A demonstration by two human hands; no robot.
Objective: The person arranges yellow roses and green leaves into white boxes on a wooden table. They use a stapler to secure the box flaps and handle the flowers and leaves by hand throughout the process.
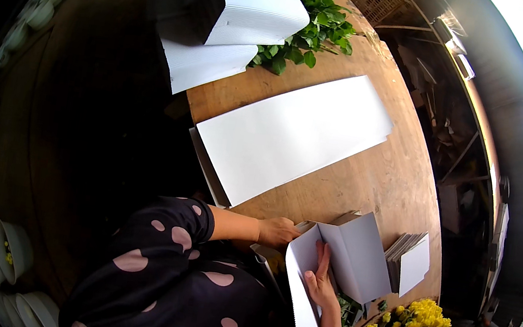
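A white cardboard sheet (362,258), folded into upright panels, stands at the near edge of the table in front of me. At its left end my left hand (278,231) is closed on the cardboard's edge, with its fingertips partly hidden. My right hand (323,284) lies inside the fold, fingers stretched out flat against a white panel. A long panel of white corrugated board runs down beside my right forearm. Left of and beyond my hands lies a stack of flat white cardboard sheets (292,134), overhanging the table's left edge.
A small stack of cut cardboard pieces (409,261) stands to the right on the wooden table (399,183). Yellow flowers (423,318) are at the lower right. Leafy green stems (318,21) lie beside folded white boards (250,5) at the far end. White bowls (12,252) sit lower left.
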